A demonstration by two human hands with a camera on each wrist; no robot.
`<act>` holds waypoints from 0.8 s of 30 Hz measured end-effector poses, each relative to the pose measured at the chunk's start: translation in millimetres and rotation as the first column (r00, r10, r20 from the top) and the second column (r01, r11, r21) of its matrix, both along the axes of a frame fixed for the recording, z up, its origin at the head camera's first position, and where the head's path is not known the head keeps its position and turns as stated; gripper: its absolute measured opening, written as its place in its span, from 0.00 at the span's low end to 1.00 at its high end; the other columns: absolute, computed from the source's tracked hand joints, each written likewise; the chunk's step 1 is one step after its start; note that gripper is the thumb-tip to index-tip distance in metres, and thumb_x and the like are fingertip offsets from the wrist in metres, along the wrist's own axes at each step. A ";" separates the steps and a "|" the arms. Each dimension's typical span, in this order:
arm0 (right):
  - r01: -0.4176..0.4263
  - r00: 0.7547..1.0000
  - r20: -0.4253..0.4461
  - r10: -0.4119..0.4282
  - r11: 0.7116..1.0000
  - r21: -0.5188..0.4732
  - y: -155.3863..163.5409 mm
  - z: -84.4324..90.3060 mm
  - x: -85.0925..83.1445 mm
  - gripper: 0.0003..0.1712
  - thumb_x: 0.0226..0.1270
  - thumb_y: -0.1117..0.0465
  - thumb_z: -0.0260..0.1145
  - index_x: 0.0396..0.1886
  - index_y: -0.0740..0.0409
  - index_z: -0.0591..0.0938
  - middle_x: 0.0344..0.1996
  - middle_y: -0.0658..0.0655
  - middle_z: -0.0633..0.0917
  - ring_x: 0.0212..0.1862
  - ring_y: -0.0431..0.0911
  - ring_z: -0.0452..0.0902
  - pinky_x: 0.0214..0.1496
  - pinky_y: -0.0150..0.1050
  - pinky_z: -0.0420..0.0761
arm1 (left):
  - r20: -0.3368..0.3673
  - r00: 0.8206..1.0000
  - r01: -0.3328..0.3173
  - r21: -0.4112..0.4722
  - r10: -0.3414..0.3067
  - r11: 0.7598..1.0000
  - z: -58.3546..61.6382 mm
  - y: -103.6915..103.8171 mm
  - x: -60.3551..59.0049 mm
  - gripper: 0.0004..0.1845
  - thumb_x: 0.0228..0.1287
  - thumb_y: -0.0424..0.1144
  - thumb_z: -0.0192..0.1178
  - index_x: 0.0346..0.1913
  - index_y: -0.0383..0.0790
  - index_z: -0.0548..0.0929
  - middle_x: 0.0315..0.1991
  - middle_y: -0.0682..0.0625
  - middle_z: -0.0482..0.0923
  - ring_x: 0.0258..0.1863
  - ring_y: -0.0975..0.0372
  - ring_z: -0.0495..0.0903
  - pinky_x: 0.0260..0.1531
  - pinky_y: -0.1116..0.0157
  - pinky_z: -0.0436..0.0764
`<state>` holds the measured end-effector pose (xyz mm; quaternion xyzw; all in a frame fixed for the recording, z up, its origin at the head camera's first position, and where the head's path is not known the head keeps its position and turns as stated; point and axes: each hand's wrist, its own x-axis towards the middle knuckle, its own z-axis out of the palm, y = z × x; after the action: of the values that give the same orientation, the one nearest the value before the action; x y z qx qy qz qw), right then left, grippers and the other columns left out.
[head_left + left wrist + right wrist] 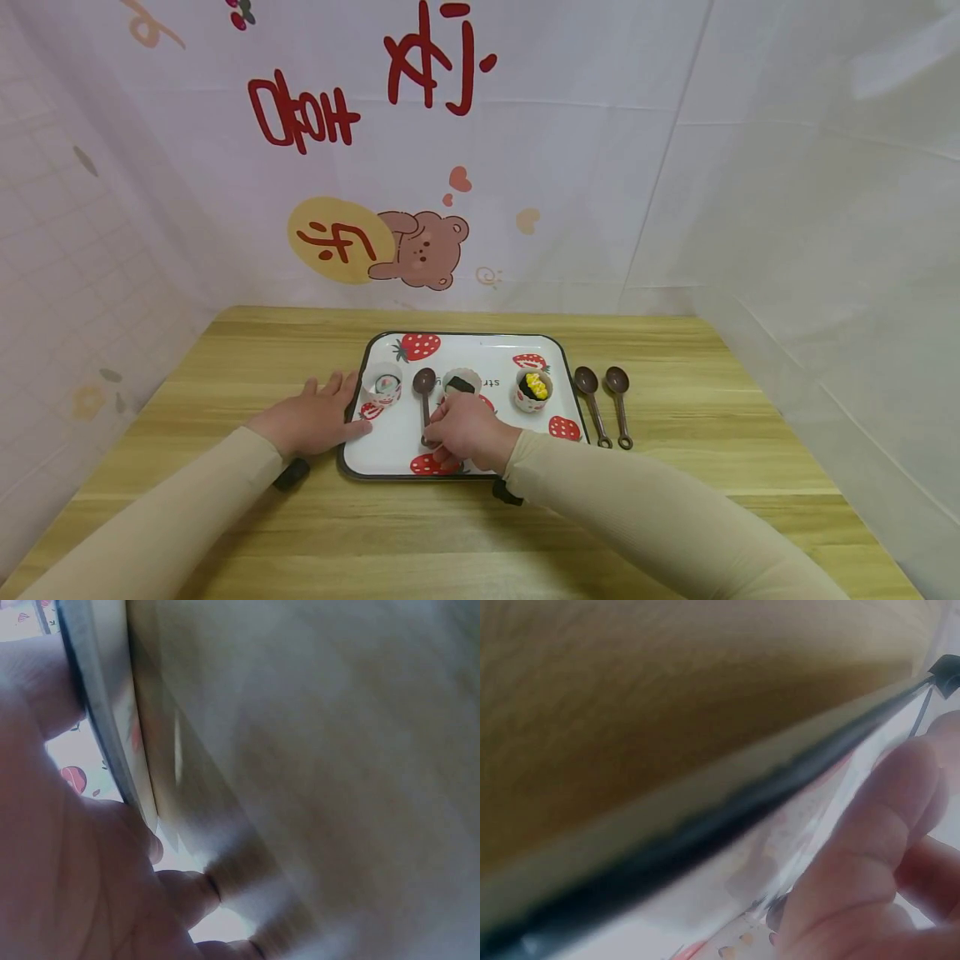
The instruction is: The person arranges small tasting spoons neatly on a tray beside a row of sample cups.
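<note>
My right hand (476, 432) pinches the handle end of a brown spoon (424, 381), whose bowl points away from me over a white, strawberry-printed tray (390, 450). At the tray's left edge rests my left hand (311, 417); its thumb lies over the rim, its other fingers spread on the table outside. Three paper cups stand in the tray. The left cup (396, 390) holds a sushi-roll-like piece, the middle cup (454, 377) a dark-wrapped piece partly behind my right hand, and the right cup (530, 406) a dark piece with yellow topping.
Two more brown spoons, one (587, 381) beside the other (617, 381), lie on the wooden table (675, 392) right of the tray. A printed white cloth (570, 183) hangs behind and at both sides.
</note>
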<state>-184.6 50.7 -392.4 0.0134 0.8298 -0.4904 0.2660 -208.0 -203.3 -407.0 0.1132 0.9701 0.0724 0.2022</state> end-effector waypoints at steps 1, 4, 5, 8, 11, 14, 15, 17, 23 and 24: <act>0.002 1.000 0.001 -0.002 1.000 -0.002 -0.1 -0.3 0.2 0.05 0.71 0.65 0.71 0.37 0.61 0.83 0.29 0.59 0.88 0.23 0.44 0.80 0.24 0.32 0.83 | 0.001 1.000 0.000 -0.001 0.000 1.000 -0.3 0.0 -0.1 0.57 0.72 0.72 0.54 0.84 0.30 0.50 0.82 0.24 0.47 0.77 0.20 0.47 0.68 0.27 0.65; 0.005 1.000 0.000 -0.005 1.000 -0.007 -0.4 -1.1 0.8 0.05 0.71 0.65 0.71 0.38 0.61 0.82 0.30 0.58 0.88 0.23 0.43 0.80 0.23 0.32 0.83 | 0.003 1.000 0.001 -0.004 -0.001 1.000 -1.1 0.0 -0.6 0.57 0.72 0.72 0.54 0.84 0.30 0.50 0.82 0.24 0.47 0.77 0.20 0.47 0.68 0.27 0.65; 0.005 1.000 -0.002 -0.005 1.000 -0.009 -0.5 -1.6 0.9 0.05 0.71 0.65 0.71 0.37 0.61 0.82 0.30 0.58 0.89 0.23 0.43 0.80 0.23 0.32 0.83 | 0.001 1.000 0.002 -0.004 -0.002 1.000 -1.2 -0.1 -0.7 0.57 0.72 0.72 0.54 0.84 0.30 0.50 0.82 0.24 0.47 0.77 0.20 0.47 0.68 0.27 0.65; 0.003 1.000 -0.008 -0.003 1.000 -0.011 -0.8 -2.8 1.3 0.05 0.72 0.66 0.70 0.37 0.61 0.82 0.29 0.57 0.89 0.23 0.43 0.80 0.22 0.32 0.83 | -0.002 1.000 0.005 -0.002 -0.005 1.000 -1.3 -0.2 -0.7 0.57 0.72 0.72 0.54 0.84 0.29 0.50 0.82 0.24 0.47 0.76 0.19 0.47 0.68 0.27 0.65; -0.001 1.000 -0.009 0.001 1.000 -0.012 -1.1 -3.2 1.7 0.05 0.72 0.65 0.71 0.37 0.61 0.82 0.29 0.57 0.89 0.22 0.43 0.80 0.23 0.32 0.83 | -0.005 1.000 0.007 0.005 -0.007 1.000 -1.4 -0.1 -0.4 0.57 0.73 0.71 0.54 0.83 0.29 0.50 0.82 0.23 0.47 0.76 0.19 0.47 0.68 0.27 0.64; -0.008 1.000 -0.007 0.008 1.000 -0.008 -1.4 -2.8 2.0 0.05 0.72 0.65 0.71 0.36 0.61 0.83 0.28 0.57 0.89 0.22 0.43 0.80 0.23 0.32 0.83 | -0.008 1.000 0.010 0.007 -0.010 1.000 -1.6 -0.1 -0.2 0.56 0.73 0.71 0.54 0.83 0.28 0.50 0.82 0.23 0.47 0.76 0.19 0.47 0.68 0.27 0.64; -0.010 1.000 -0.004 0.010 1.000 -0.008 -1.5 -2.6 2.1 0.05 0.72 0.64 0.71 0.36 0.61 0.83 0.28 0.57 0.89 0.22 0.43 0.80 0.23 0.32 0.83 | -0.009 1.000 0.011 0.007 -0.011 1.000 -1.8 -0.2 -0.1 0.57 0.73 0.71 0.54 0.83 0.28 0.50 0.82 0.23 0.47 0.76 0.19 0.47 0.68 0.27 0.64; -0.014 1.000 0.000 0.014 1.000 -0.006 -1.6 -2.2 2.3 0.05 0.71 0.64 0.72 0.36 0.61 0.84 0.28 0.58 0.89 0.22 0.43 0.80 0.23 0.32 0.83 | -0.013 1.000 0.014 0.006 -0.014 1.000 -2.0 -0.4 -0.1 0.57 0.73 0.71 0.54 0.83 0.28 0.50 0.82 0.23 0.47 0.76 0.19 0.47 0.68 0.27 0.65; -0.014 1.000 0.010 0.014 1.000 -0.008 -1.7 -1.4 3.0 0.05 0.70 0.65 0.73 0.37 0.62 0.84 0.29 0.59 0.89 0.23 0.44 0.81 0.24 0.32 0.84 | -0.023 1.000 0.018 0.019 -0.018 1.000 -2.1 -0.8 0.2 0.56 0.73 0.70 0.54 0.83 0.28 0.51 0.81 0.23 0.48 0.76 0.18 0.48 0.69 0.27 0.64; -0.014 1.000 0.011 0.014 1.000 -0.008 -1.7 -1.4 3.0 0.05 0.70 0.65 0.73 0.37 0.62 0.84 0.29 0.59 0.89 0.22 0.44 0.81 0.24 0.32 0.84 | -0.023 1.000 0.018 0.019 -0.017 1.000 -1.9 -0.8 0.2 0.56 0.73 0.70 0.54 0.83 0.28 0.50 0.82 0.23 0.48 0.76 0.19 0.48 0.69 0.27 0.64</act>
<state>-181.6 49.0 -393.7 0.0092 0.8265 -0.4917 0.2739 -207.8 -204.1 -408.9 0.1244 0.9706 0.0785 0.1907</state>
